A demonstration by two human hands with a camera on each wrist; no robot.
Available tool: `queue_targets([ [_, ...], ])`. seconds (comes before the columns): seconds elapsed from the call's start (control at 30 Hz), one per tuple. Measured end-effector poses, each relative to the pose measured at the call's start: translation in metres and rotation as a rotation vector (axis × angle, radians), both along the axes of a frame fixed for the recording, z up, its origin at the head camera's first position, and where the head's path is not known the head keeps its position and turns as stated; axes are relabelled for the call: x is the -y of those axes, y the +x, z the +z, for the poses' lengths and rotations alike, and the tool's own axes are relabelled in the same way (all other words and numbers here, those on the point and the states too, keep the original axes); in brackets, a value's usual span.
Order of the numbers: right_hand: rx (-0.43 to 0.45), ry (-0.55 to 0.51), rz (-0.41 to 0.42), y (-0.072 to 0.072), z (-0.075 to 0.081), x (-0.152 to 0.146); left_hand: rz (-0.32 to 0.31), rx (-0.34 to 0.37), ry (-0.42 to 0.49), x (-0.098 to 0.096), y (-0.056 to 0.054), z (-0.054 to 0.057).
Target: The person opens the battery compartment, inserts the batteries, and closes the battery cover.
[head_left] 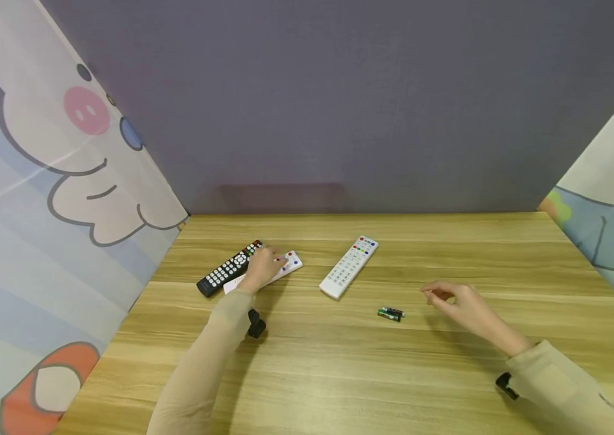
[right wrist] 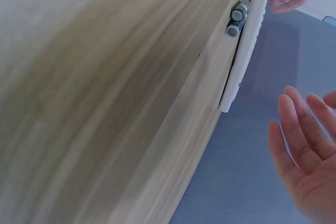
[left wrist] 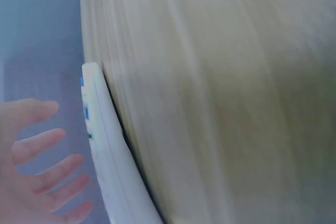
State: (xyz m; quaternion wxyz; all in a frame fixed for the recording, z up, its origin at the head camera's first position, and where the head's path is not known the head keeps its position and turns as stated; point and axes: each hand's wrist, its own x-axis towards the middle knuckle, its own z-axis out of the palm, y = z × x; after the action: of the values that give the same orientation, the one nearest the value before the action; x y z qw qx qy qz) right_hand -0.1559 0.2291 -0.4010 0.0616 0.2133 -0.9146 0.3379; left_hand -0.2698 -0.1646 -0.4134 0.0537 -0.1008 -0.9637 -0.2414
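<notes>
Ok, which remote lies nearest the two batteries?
The rightmost white remote, lying apart; the other white remote and black remote lie by the left hand.

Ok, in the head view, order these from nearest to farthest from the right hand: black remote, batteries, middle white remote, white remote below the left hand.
From the right hand:
1. Batteries: to its left.
2. Middle white remote: left, beyond the batteries.
3. White remote below the left hand: farther left.
4. Black remote: farthest left, beside that white remote.

The wood-grain table [head_left: 307, 374] bears three remotes [head_left: 349, 267] and two batteries [head_left: 389, 315].
</notes>
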Motion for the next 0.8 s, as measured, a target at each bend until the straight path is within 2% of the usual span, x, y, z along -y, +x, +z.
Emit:
queue_targets([
  [0.13,-0.005,-0.001,-0.007,0.000,0.000,0.000,-0.010,-0.041,0.048,-0.008,0.001,0.003],
  [0.37,0.019,0.005,-0.004,0.000,0.001,0.000,-0.047,0.000,0.160,-0.023,0.004,0.011],
  [0.63,0.014,0.003,-0.004,-0.001,0.000,0.000,-0.098,-0.009,0.173,-0.042,0.001,0.012],
  [0.8,0.008,-0.009,0.004,-0.001,0.000,0.000,-0.129,0.016,0.176,-0.056,0.002,0.014],
])
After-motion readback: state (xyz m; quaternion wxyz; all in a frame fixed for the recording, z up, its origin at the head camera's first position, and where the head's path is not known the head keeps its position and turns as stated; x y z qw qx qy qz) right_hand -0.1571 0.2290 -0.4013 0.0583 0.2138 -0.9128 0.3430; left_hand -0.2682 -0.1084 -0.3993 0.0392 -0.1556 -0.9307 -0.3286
